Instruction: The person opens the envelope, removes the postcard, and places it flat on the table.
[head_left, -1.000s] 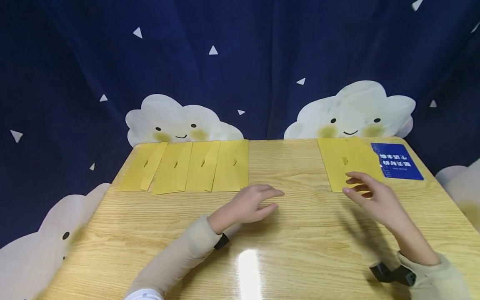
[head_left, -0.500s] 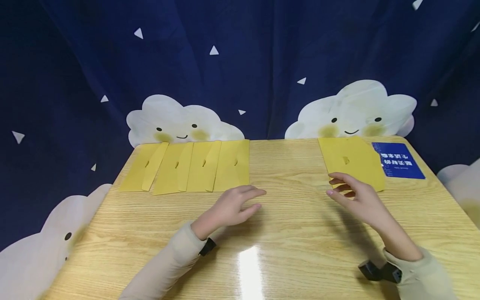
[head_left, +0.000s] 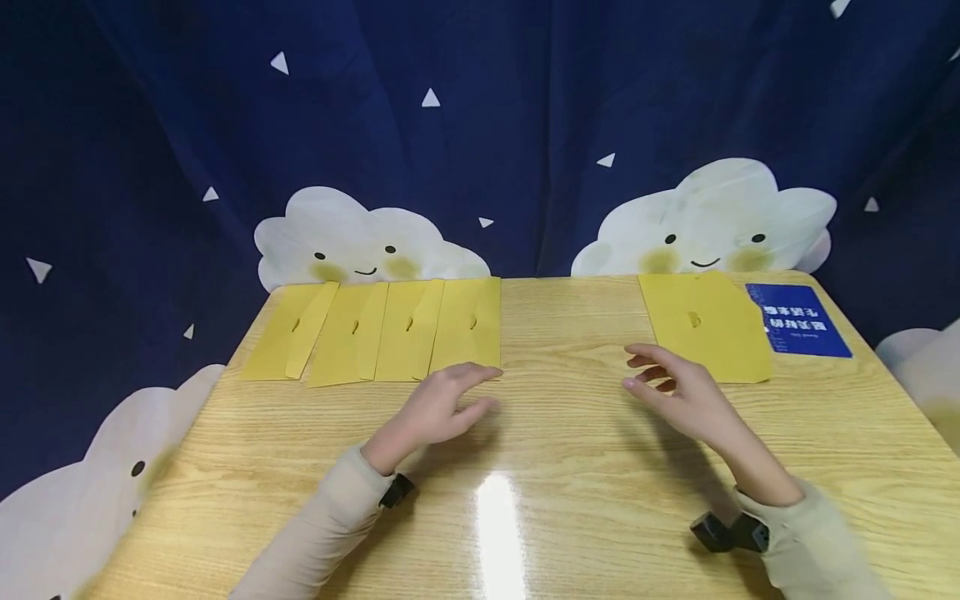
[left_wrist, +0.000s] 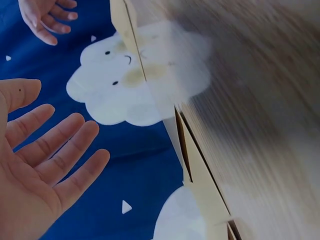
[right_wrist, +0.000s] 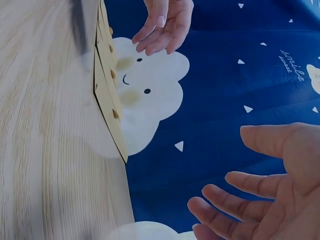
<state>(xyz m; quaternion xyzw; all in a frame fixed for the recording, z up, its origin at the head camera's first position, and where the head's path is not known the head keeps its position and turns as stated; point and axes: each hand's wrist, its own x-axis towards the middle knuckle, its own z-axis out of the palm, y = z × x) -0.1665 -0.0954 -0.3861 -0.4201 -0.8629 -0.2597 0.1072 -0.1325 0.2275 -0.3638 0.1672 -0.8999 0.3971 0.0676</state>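
Observation:
My left hand [head_left: 433, 408] hovers over the table just in front of a row of several yellow envelopes [head_left: 408, 329] at the back left. Its fingers are spread and hold nothing, as the left wrist view shows of the left palm [left_wrist: 30, 185]. Each envelope lies flat with its flap side up. To the right, my right hand [head_left: 682, 396] floats above the table near the front left corner of a single yellow envelope [head_left: 697, 321]. Its fingers are relaxed and loosely bent, with nothing between them; the right wrist view shows the same empty fingers [right_wrist: 235, 205].
A blue card [head_left: 799, 320] with white lettering lies at the back right, beside the single envelope. The wooden table [head_left: 570, 467] ends at a dark blue curtain [head_left: 517, 142] printed with clouds and triangles. Dark wrist cameras [head_left: 731, 532] sit below both wrists.
Both hands have drifted to the left across the table, the right one moving off the single envelope. The envelopes and the blue card stay where they were.

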